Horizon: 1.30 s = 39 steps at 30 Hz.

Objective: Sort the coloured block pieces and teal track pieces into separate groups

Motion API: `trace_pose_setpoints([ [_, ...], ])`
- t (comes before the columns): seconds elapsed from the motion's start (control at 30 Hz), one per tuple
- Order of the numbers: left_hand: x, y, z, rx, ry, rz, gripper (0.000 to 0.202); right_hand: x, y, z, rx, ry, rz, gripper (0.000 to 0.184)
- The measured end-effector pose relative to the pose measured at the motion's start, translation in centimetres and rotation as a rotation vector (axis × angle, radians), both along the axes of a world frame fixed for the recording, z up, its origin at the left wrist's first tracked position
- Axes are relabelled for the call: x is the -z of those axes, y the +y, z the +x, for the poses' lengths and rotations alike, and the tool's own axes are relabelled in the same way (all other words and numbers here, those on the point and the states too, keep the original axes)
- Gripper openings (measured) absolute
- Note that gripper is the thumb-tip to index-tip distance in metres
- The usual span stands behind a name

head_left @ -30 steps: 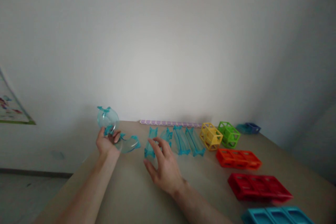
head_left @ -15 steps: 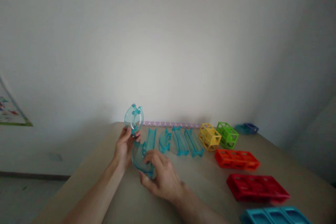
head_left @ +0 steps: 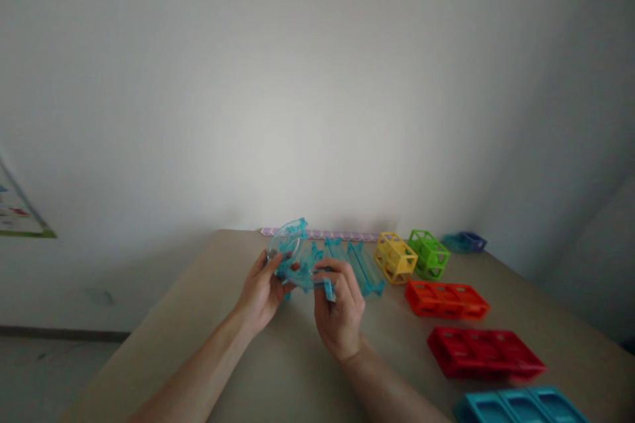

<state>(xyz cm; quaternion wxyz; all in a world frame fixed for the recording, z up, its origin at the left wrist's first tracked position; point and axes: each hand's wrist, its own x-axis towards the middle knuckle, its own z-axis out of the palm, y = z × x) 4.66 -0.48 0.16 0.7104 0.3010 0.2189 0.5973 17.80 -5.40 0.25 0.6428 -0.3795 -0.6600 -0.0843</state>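
My left hand (head_left: 264,291) is closed on a translucent blue curved track piece (head_left: 288,236), which stands tilted up above the fingers. In my right hand (head_left: 340,310), the fingers pinch a second translucent blue curved piece (head_left: 302,279) by its right end. The two pieces meet or overlap near my left fingertips; I cannot tell whether they are joined. Just behind the hands lie more clear blue track pieces, a curved one (head_left: 313,255) and straight ones (head_left: 364,267), partly covered by what I hold.
On the right of the table (head_left: 397,350) stand a yellow cube frame (head_left: 395,258), a green one (head_left: 429,255), an orange block frame (head_left: 446,300), a red one (head_left: 486,353) and a blue one (head_left: 520,406). A dark blue piece (head_left: 473,242) sits at the back corner. A purple patterned strip (head_left: 342,236) runs along the wall.
Both hands have moved right, carrying their curved pieces. The left piece has tilted over to the right, and the right hand has turned and lifted its piece to the left piece's lower end.
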Motion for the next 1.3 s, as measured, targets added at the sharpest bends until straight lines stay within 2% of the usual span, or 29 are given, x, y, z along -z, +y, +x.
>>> trace_pose_setpoints([
  [0.07, -0.1, -0.2, 0.0, 0.067, -0.007, 0.013, 0.023, 0.0, 0.1, 0.4, 0.023, -0.003, 0.015, 0.021],
  [0.13, -0.4, -0.4, 0.0, 0.117, -0.045, 0.027, 0.022, 0.1, 0.1, 0.7, -0.016, -0.04, 0.011, 0.025],
  [0.27, -1.0, -0.5, -0.2, 0.005, -0.154, 0.036, 0.025, 0.3, -0.3, 0.4, -0.201, -0.186, -0.11, 0.031],
  [0.37, -0.9, -0.2, -0.5, -0.044, -0.132, 0.046, 0.03, 0.3, -0.6, -0.4, -0.269, -0.219, -0.183, 0.039],
  [0.43, -0.6, -0.1, -0.5, -0.052, -0.095, 0.052, 0.03, 0.3, -0.5, -0.9, -0.25, -0.179, -0.197, 0.032],
  [0.57, -0.5, -0.3, -0.1, -0.036, -0.084, 0.111, 0.024, 0.5, 0.3, -1.2, -0.095, -0.09, -0.218, 0.012],
  [0.67, -0.4, -0.4, 0.3, -0.068, -0.07, 0.156, 0.023, 0.5, 0.7, -0.7, 0.034, -0.118, -0.174, 0.013],
  [0.73, 0.0, -0.5, 0.5, -0.166, 0.017, 0.18, 0.022, 0.5, 0.6, -0.5, 0.077, -0.104, -0.133, 0.018],
  [0.83, 0.7, -0.8, 0.6, -0.27, 0.263, 0.257, 0.019, 0.5, 0.3, -0.8, 0.03, 0.027, -0.165, 0.029],
  [0.93, 0.8, -1.5, 0.5, -0.253, 0.425, 0.368, 0.012, 0.6, 0.0, -1.3, -0.072, 0.147, -0.285, 0.032],
  [1.1, 0.2, -2.3, 0.2, -0.227, 0.541, 0.516, 0.008, 0.6, -0.1, -1.5, -0.15, 0.236, -0.392, 0.025],
  [1.23, 0.5, -2.1, 0.2, -0.247, 0.531, 0.472, 0.008, 0.6, 0.1, -1.2, -0.121, 0.264, -0.379, 0.017],
  [1.3, 0.6, -2.1, 0.2, -0.254, 0.498, 0.447, 0.01, 0.7, 0.3, -1.1, -0.123, 0.301, -0.383, 0.02],
])
